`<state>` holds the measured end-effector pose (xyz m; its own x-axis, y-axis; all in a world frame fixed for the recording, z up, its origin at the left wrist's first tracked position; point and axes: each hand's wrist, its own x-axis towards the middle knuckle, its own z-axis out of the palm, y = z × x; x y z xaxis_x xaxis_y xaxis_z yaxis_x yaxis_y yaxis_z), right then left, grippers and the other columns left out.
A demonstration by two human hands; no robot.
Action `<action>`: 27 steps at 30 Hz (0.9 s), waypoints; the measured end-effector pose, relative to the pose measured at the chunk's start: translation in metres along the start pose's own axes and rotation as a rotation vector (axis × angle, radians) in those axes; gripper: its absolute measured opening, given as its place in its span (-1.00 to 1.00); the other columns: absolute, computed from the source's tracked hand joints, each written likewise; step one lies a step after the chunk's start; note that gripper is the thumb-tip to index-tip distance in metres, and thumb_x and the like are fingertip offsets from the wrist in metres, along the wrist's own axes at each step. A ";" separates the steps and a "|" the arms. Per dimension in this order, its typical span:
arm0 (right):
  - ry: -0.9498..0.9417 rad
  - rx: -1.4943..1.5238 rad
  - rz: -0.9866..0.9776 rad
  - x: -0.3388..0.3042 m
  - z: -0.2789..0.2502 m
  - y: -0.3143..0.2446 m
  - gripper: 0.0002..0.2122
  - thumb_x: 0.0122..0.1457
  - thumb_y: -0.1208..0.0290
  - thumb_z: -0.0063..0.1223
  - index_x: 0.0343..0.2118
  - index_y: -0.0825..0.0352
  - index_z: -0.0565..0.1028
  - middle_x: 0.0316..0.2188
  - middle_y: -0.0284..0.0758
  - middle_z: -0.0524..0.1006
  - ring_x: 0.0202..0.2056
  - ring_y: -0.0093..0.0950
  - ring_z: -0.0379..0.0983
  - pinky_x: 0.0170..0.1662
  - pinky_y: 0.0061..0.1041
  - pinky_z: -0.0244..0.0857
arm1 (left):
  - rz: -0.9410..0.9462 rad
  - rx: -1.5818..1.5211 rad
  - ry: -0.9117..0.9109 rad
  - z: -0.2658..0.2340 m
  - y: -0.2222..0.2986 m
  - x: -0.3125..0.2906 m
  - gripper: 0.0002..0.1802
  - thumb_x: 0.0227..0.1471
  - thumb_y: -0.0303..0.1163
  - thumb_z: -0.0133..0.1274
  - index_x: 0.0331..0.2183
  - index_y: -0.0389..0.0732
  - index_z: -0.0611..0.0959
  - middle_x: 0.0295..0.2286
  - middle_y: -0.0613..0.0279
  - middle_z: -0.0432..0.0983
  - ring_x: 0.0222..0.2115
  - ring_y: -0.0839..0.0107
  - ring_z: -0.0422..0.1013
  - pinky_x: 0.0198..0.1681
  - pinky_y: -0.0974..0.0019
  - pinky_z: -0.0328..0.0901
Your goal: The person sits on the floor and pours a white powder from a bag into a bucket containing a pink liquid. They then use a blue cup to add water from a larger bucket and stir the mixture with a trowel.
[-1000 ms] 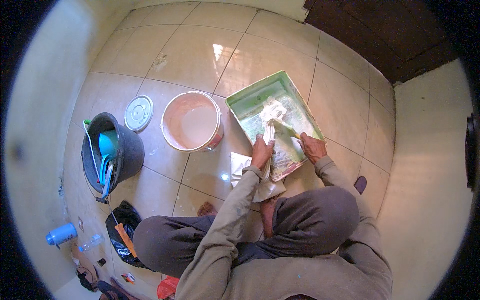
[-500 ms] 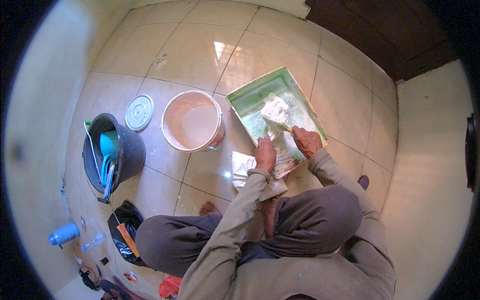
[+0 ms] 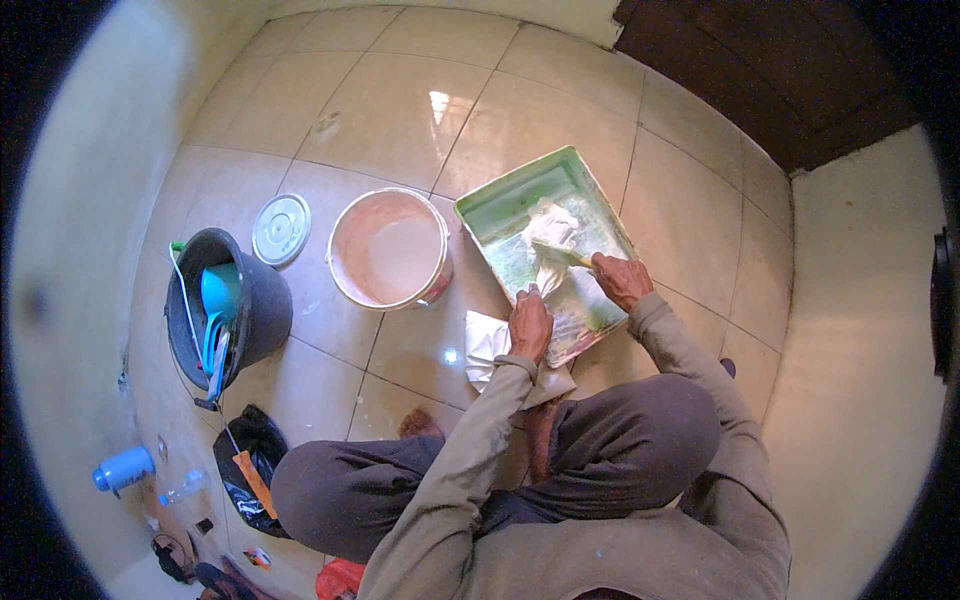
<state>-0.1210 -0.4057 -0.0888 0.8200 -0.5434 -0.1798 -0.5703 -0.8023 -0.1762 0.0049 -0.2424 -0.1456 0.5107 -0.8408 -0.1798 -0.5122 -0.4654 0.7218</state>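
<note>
A green-lined paint tray [image 3: 505, 195] lies on the floor in front of me, with a lump of white paste [image 3: 550, 224] in it. My right hand [image 3: 622, 281] is closed round the yellowish handle of a putty knife [image 3: 570, 254], whose blade reaches to the paste. My left hand [image 3: 531, 325], over the tray's near left side, is closed on a second scraper [image 3: 549, 277] with a pale, paste-smeared blade. The two blades lie close together; whether they touch I cannot tell. The fingers cover most of the left tool's handle.
Left of the tray stands an open pail [image 3: 390, 245] of pale pinkish liquid, its lid [image 3: 281, 229] beyond it. A dark bucket [image 3: 262, 310] holds a turquoise dipper [image 3: 220, 290]. Crumpled white packaging [image 3: 487, 340] lies by the tray. An orange-handled tool [image 3: 255, 484] rests on a black bag [image 3: 240, 440].
My right hand has drawn slightly to the right with its putty knife. The left scraper's blade shows more fully beside the other blade. The whole view has shifted a little.
</note>
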 end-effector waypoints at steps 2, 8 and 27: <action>0.055 -0.068 -0.004 0.015 0.009 0.024 -0.88 0.17 0.33 -0.23 -0.34 0.24 0.28 -0.57 -0.14 0.47 -0.51 -0.07 0.43 -0.50 -0.10 0.25 | 0.018 -0.007 -0.008 -0.003 0.008 -0.003 -0.56 -0.09 -0.52 -0.05 -0.11 -0.50 0.41 -0.34 -0.24 0.39 -0.32 -0.10 0.40 -0.24 0.05 0.33; 0.118 -0.022 0.027 0.043 -0.010 0.029 -0.88 0.12 0.32 -0.10 -0.35 0.21 0.31 -0.58 -0.13 0.46 -0.49 -0.12 0.44 -0.47 -0.13 0.28 | 0.047 -0.071 0.074 -0.011 0.000 -0.007 -0.59 -0.08 -0.49 -0.03 -0.12 -0.46 0.45 -0.33 -0.20 0.40 -0.29 -0.06 0.40 -0.22 0.07 0.34; -0.030 -0.144 -0.161 0.017 -0.011 0.011 -0.90 0.13 0.31 -0.14 -0.38 0.20 0.34 -0.59 -0.23 0.48 -0.53 -0.17 0.46 -0.50 -0.21 0.30 | -0.022 0.092 -0.034 -0.003 0.015 -0.008 -0.72 -0.05 -0.52 -0.07 -0.22 -0.40 0.46 -0.32 -0.16 0.35 -0.39 -0.09 0.44 -0.33 0.01 0.36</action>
<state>-0.1126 -0.4269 -0.0827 0.8970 -0.3991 -0.1898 -0.4171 -0.9065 -0.0654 -0.0049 -0.2417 -0.1313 0.4995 -0.8384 -0.2183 -0.5636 -0.5058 0.6531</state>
